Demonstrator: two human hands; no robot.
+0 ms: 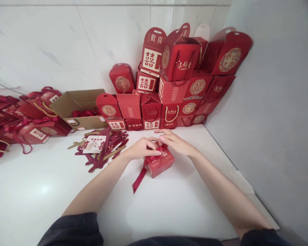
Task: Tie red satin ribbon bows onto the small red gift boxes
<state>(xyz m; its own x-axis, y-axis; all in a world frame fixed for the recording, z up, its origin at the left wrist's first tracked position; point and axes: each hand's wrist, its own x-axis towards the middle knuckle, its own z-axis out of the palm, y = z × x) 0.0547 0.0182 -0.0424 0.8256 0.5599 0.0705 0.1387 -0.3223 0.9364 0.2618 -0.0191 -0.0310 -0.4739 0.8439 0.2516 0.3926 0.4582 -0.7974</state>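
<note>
White tabletop [169,212]; red box [162,168] is overhung by half-curled left hand [141,149], looser right hand [179,144], grips indiscernible; ribbon [139,180] could be skewed by tugging.

Two hands [141,149], one box [160,166] under them, one cardboard carton [89,123], one loose card [94,144], over fifteen stacked boxes [173,94].

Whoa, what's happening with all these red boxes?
A person's left hand and right hand are together over a small red box on a white table. The fingers are by its red ribbon, and one ribbon end trails off the box. Exactly what the fingertips grip is hidden. Behind stand stacked red boxes; strips lie to the left.
</note>
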